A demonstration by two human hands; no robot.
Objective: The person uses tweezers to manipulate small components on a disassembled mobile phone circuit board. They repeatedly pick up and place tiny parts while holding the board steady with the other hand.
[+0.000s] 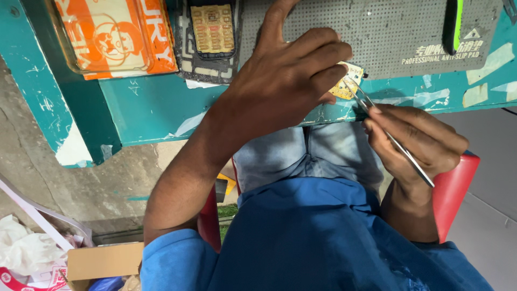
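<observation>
Right hand (pixel 417 141) with tweezers (pixel 389 132) at circuit board (pixel 347 81) (bench (pixel 156 108) edge).

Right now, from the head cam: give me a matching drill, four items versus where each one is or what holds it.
Items:
1. small yellow circuit board
2. thin metal tweezers
3. opened keypad phone
4. orange plastic box

Places:
A. far left on the teal bench
B. under the left hand fingers
C. in the right hand
D. between the box and the grey perforated mat

Pairs: 1-B, 2-C, 3-D, 4-A
</observation>
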